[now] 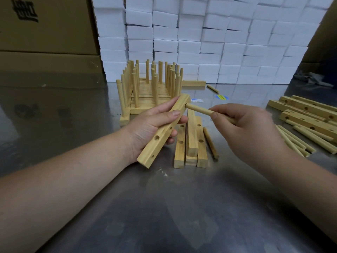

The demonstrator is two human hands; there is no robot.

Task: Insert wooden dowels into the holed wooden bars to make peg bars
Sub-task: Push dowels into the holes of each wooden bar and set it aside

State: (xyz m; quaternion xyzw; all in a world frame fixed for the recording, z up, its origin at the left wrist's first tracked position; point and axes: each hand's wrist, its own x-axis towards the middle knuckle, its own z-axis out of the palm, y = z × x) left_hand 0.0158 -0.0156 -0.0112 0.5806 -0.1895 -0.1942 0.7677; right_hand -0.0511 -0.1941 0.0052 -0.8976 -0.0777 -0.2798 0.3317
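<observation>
Dowel (198, 110) tip sits at the mouth of the hole nearest the far end of the holed bar (154, 149), which is held tilted above the steel table (164, 207) and does not rest on it. The left hand (151, 123) wraps thumb and fingers round the bar's middle. The right hand (244, 123) pinches the dowel's rear half. How deep the tip has entered cannot be read from this view.

Procedure for this step, as judged:
- Keep the dowel square to the drilled face, since a slanted entry is likely to jam.
- Push along the dowel's axis with a slight twist until it seats.
- Brace the bar firmly against the push, fingers off the remaining empty holes.

Finished peg bars (151, 88) stand behind, and loose dowels (299, 141) lie to the right for the next holes.
</observation>
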